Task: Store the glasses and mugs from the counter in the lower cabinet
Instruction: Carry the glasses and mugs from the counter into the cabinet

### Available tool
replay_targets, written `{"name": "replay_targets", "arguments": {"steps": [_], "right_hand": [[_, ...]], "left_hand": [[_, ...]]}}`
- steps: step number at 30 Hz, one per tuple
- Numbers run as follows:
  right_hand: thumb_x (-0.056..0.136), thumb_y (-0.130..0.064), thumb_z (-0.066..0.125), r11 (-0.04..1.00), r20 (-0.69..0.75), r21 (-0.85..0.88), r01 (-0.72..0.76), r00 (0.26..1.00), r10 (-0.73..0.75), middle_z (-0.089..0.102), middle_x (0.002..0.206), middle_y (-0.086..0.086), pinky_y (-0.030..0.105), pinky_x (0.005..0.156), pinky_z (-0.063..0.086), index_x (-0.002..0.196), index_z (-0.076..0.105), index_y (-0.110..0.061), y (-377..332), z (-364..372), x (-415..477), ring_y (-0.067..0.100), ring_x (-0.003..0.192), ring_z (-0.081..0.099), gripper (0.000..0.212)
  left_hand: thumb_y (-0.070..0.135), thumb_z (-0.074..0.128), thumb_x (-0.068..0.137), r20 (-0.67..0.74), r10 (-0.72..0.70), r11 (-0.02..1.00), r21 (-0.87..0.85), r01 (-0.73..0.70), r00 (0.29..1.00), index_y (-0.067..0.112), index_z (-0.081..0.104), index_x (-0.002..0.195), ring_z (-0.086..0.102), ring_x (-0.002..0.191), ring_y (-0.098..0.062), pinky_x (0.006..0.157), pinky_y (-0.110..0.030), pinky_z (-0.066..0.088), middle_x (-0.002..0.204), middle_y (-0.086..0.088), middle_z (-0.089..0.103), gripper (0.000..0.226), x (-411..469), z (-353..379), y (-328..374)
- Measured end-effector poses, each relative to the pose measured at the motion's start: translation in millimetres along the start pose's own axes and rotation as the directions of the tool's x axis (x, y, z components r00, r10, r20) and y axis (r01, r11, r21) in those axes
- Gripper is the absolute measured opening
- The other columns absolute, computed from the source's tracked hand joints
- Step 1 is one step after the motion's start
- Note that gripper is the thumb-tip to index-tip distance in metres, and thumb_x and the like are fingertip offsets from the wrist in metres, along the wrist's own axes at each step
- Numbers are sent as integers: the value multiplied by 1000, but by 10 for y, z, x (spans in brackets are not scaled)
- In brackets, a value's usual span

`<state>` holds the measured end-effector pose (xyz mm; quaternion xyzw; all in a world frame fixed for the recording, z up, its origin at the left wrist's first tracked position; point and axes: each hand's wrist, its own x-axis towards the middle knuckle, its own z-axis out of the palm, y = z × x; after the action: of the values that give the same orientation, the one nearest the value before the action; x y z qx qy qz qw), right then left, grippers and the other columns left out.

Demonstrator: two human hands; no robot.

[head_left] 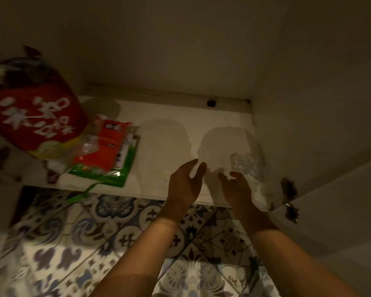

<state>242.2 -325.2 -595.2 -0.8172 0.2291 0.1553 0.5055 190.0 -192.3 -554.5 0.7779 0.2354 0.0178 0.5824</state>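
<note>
I look down into the dim lower cabinet (169, 136), whose white floor shelf is lit from behind me. Clear glasses (247, 166) stand on the shelf at the right, close to the side wall; they are faint and hard to count. My right hand (236, 187) hovers just in front of them with curled fingers apart, holding nothing. My left hand (185, 181) is beside it over the shelf's front edge, fingers spread, also holding nothing. No mugs are visible.
A large red bag (34, 112) with white lettering stands at the cabinet's left, and orange and green food packets (109, 151) lie next to it. The open cabinet door (334, 202) with its hinge (289, 200) is at the right. Patterned floor tiles (107, 236) lie below.
</note>
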Motion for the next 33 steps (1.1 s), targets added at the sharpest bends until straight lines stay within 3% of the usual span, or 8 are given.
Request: {"name": "replay_targets", "arguments": {"steps": [3, 8, 10, 13, 18, 21, 25, 33], "right_hand": [[96, -44, 62, 988, 72, -116, 103, 993, -95, 56, 145, 13, 32, 104, 42, 146, 48, -13, -433, 105, -497, 32, 131, 54, 60], [97, -46, 60, 921, 250, -284, 267, 948, -198, 52, 148, 15, 37, 108, 42, 150, 43, -15, -1143, 306, -1431, 34, 133, 52, 64], [97, -46, 59, 889, 326, -325, 323, 921, -216, 47, 153, 13, 37, 111, 41, 152, 41, -16, -1468, 316, -1827, 32, 136, 49, 65], [96, -47, 61, 825, 393, -384, 415, 882, -261, 46, 154, 8, 36, 111, 42, 152, 41, -20, -1981, 230, -2407, 29, 137, 50, 65], [95, -53, 58, 763, 443, -395, 512, 834, -329, 63, 132, 7, 39, 97, 52, 134, 56, -16, -2964, -209, -3526, 26, 117, 61, 53], [97, -50, 58, 760, 486, -320, 566, 787, -381, 60, 126, -5, 35, 98, 50, 136, 56, -20, -3619, -581, -4188, 19, 117, 61, 49], [79, -80, 51, 802, 522, -246, 545, 771, -364, 68, 117, -11, 29, 96, 53, 111, 59, -47, -4403, -1001, -4855, 5, 103, 65, 47], [92, -31, 69, 667, 392, -153, 729, 664, -637, 74, 86, -18, 11, 72, 52, 100, 77, -29, -6024, -1536, -5801, -6, 83, 67, 12]], "left_hand": [[42, 57, 99, 23, 28, 992, 120, -30, 999, 18, 56, 142, 48, 130, -5, 101, -7, 29, 145, 3, 56, 49, -191, -724, 214], [46, 59, 97, -79, -74, 975, 206, 88, 994, 19, 61, 138, 55, 130, -19, 106, -20, 40, 143, -1, 59, 49, -598, -1874, 666], [37, 61, 97, -118, -119, 966, 217, 142, 986, 13, 70, 118, 65, 103, -23, 83, -19, 47, 111, -3, 72, 33, -829, -2300, 925], [37, 56, 99, -144, -138, 935, 308, 177, 980, 9, 56, 76, 51, 59, -19, 60, -35, 42, 62, 2, 51, 36, -1194, -2822, 1499], [53, 51, 99, -129, -14, 957, 285, 50, 992, 21, 68, 128, 63, 111, -8, 88, -13, 45, 124, 10, 66, 46, -1783, -3578, 2629], [50, 57, 95, -130, -3, 987, 161, 24, 991, 27, 73, 120, 63, 98, 11, 77, 1, 42, 116, 16, 71, 37, -2088, -4016, 3366], [57, 61, 87, -87, 9, 995, 95, 0, 996, 36, 76, 103, 65, 93, 14, 80, -9, 52, 99, 23, 75, 31, -2337, -4519, 4348], [43, 64, 94, 51, 377, 884, 277, -376, 925, 30, 73, 116, 65, 92, 9, 80, -15, 55, 103, 18, 72, 27, -2476, -5301, 6048]]}}
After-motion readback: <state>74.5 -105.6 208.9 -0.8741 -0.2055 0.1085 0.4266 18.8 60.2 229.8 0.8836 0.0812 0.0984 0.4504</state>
